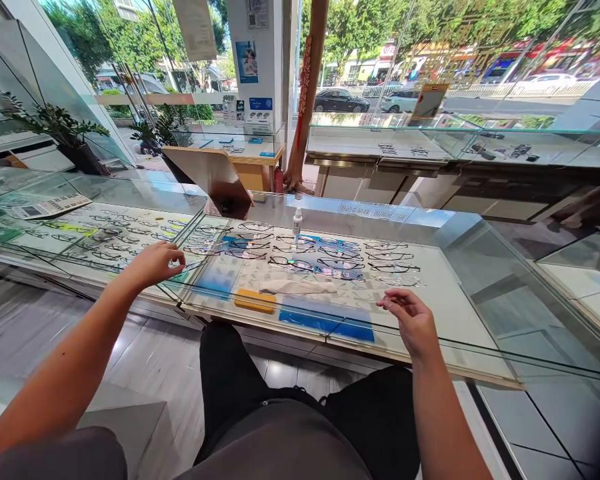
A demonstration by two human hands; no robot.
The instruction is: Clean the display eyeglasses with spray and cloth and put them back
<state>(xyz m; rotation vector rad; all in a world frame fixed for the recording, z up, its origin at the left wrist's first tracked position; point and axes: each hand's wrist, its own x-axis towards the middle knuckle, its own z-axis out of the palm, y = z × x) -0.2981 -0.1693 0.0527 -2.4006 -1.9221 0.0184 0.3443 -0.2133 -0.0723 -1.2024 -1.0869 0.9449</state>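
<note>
My left hand [156, 265] hovers over the glass counter [405, 223] at left, its fingers curled in toward the thumb. Any small thing between those fingertips is too fine to make out. On the right, my right hand [414, 321] is above the counter's near part, thumb and fingertips drawn together; whatever they may pinch cannot be seen clearly. Between the hands lie a beige cloth [300, 287] and a yellow glasses case [255, 301]. Beyond them several eyeglasses [340, 253] are laid out in rows, with a small white bottle [297, 221] standing behind.
A tilted mirror or board [207, 177] stands at the counter's back. More eyeglasses [107, 240] and a calendar-like card [50, 207] are at left. Blue sheets [325, 321] lie near the front edge. A wooden post [307, 100], potted plant [75, 137] and other display cases [380, 143] are farther off.
</note>
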